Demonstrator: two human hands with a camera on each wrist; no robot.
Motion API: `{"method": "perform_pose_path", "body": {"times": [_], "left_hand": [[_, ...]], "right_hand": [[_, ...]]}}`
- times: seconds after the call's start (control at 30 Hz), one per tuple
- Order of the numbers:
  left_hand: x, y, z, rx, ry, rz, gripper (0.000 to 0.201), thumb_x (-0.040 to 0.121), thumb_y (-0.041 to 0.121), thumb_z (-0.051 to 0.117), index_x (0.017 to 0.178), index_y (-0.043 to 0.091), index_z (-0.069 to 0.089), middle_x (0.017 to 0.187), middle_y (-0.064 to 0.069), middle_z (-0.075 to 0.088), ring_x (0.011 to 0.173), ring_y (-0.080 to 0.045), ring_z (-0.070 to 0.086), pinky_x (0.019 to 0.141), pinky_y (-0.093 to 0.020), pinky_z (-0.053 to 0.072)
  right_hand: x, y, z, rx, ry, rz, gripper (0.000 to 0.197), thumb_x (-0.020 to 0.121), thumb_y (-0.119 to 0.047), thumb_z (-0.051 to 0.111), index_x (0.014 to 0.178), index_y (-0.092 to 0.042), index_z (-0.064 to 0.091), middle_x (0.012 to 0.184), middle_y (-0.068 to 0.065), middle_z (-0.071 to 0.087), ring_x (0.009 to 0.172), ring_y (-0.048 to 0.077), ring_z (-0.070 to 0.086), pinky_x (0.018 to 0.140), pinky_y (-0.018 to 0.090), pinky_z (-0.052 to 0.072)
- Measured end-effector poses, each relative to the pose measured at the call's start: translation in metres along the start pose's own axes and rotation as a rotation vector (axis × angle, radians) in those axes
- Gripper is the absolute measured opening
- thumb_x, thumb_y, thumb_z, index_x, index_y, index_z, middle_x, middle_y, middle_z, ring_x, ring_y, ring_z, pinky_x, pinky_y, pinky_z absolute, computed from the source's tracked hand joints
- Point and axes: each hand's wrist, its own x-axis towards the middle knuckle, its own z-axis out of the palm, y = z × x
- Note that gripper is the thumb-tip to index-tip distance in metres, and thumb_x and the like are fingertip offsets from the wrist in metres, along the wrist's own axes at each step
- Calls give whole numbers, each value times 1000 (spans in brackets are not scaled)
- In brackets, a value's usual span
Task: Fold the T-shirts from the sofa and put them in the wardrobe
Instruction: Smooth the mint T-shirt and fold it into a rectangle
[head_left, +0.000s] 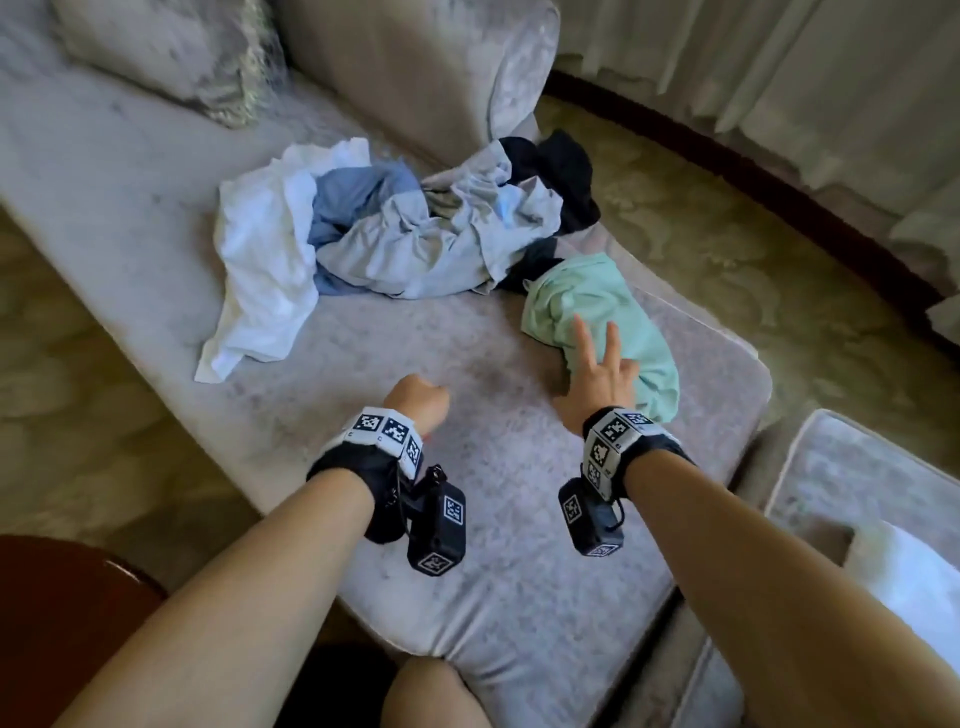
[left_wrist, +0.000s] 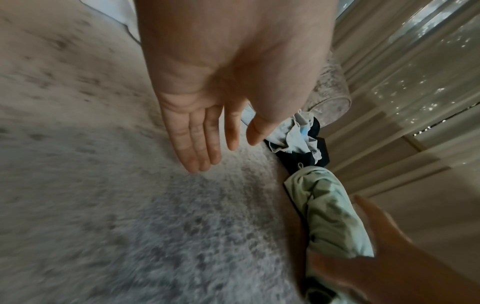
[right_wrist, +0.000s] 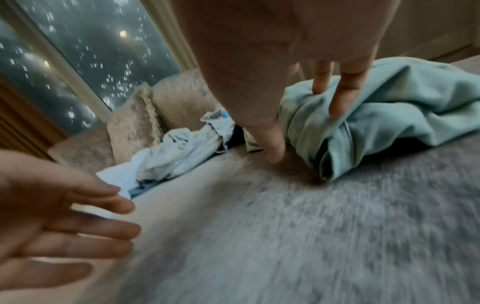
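A crumpled mint-green T-shirt (head_left: 608, 306) lies near the right end of the grey sofa seat (head_left: 467, 467). My right hand (head_left: 597, 358) is over its near edge, fingers spread and straight, fingertips (right_wrist: 337, 109) touching the cloth (right_wrist: 389, 107). My left hand (head_left: 420, 400) hovers over bare seat to the left, holding nothing; the left wrist view shows its fingers (left_wrist: 200, 148) straight. Behind lies a heap of T-shirts: white (head_left: 260, 260), blue (head_left: 353, 202), pale grey (head_left: 441, 244) and black (head_left: 561, 171).
A cushion (head_left: 171, 57) and the sofa's backrest (head_left: 415, 67) stand behind the heap. Patterned carpet (head_left: 727, 234) and curtains (head_left: 779, 78) are to the right. A second grey seat (head_left: 857, 467) with something white (head_left: 909, 577) on it is at right; dark wooden furniture (head_left: 57, 623) is at lower left.
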Motion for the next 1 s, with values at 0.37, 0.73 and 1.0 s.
{"method": "perform_pose_path", "body": {"times": [0.37,0.73,1.0], "left_hand": [[-44,26,6,-93,-65,146,14,89,16,62,102,17,64,100,-2,64,94,-25,64,82,-32,53],[-246,-42,-140,-54,272,390,16,96,10,52,93,8,68,78,-3,62,70,-15,56,62,-20,46],[-381,-147,-218,-80,781,351,39,104,23,39,67,12,45,70,-1,45,78,-19,44,67,-30,31]], "right_hand": [[-39,-13,-34,255,98,-220,30,98,-34,55,97,-11,73,87,15,65,96,33,53,71,34,37],[-204,-127,-84,548,-85,-633,39,100,-47,44,103,-14,65,100,10,69,100,28,61,76,29,39],[-347,-210,-48,716,-413,-955,87,59,-72,70,132,-29,49,129,-1,49,119,11,48,102,28,39]]}}
